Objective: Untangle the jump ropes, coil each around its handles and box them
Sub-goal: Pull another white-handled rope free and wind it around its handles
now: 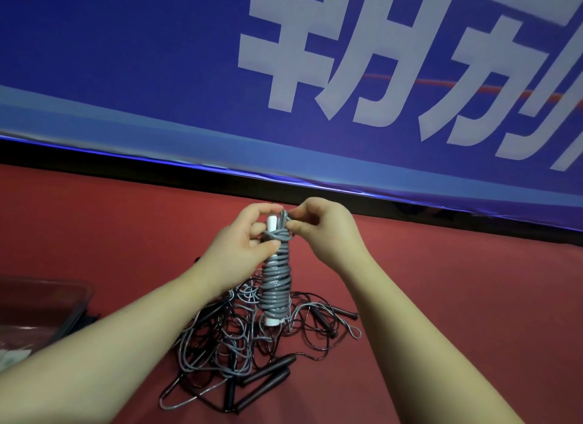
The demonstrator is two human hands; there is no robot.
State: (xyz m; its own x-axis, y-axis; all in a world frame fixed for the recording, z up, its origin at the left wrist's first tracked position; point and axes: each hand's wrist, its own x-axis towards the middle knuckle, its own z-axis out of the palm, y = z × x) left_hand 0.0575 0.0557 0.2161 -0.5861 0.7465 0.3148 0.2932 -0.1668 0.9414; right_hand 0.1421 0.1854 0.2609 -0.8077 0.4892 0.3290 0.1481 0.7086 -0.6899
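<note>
A grey jump rope (pixel 277 285) is wound in tight coils around its white handles and held upright above the red surface. My left hand (pixel 244 244) grips the upper part of the bundle, thumb across the coils. My right hand (pixel 318 228) pinches the rope's loose grey end at the top of the bundle. Below lies a tangled pile of ropes (pixel 233 344), grey and black cords mixed, with black handles (pixel 268 376) sticking out at the front and right.
A clear plastic box (pixel 47 310) with a dark rim sits at the left edge on the red surface (pixel 441 281). A large blue banner with white characters (pixel 315 76) hangs behind, with a black strip beneath it.
</note>
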